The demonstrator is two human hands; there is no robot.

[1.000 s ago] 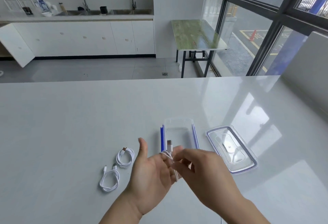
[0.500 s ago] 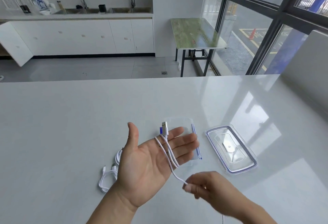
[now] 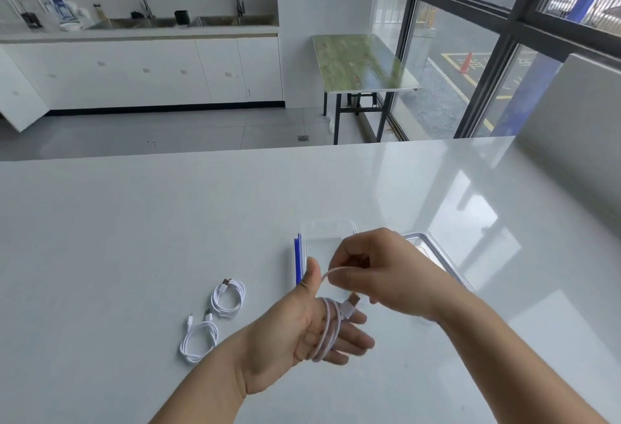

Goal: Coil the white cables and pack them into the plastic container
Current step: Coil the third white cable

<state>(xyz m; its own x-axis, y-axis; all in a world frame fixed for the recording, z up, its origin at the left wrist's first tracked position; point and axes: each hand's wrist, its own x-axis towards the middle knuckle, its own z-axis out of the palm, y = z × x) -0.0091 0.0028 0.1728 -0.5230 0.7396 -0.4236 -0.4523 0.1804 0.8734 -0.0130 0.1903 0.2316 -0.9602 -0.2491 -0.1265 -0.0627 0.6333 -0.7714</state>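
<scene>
Kitchen-type room, glossy white table (image 3: 134, 238) filling the near half; only one view (head camera), so everything below is from it.

Left hand (image 3: 302, 333) is held flat and open over the near table, palm facing right, thumb up, fingers spread narrow. White cable (image 3: 327, 333) is wrapped around those fingers in several loops, one plug lying across the loops near the fingertips. Right hand (image 3: 379, 272) is above and just beyond it, pinched shut on the free run of the same cable, which arcs from that pinch toward the left thumb.

Progress, judged from the layout: two coiled cables already lie on the table to the left, nearer coil (image 3: 198, 343) and farther coil (image 3: 228, 297), just beside each other, both outside the box. Third cable is mid-wrap, a short tail left to wind (hard to tell exactly how much). Clear plastic container (image 3: 327, 232) with blue side clips sits just beyond the hands, looks empty as far as visible. So coiling is mostly done; packing all three has not begun.

Around: lid (image 3: 433, 252) lies to the right of the container, largely hidden by the right hand. Nothing blocks the container opening. Far background: counter with sinks (image 3: 151, 22), small green folding table (image 3: 359, 64), big windows on the right.
</scene>
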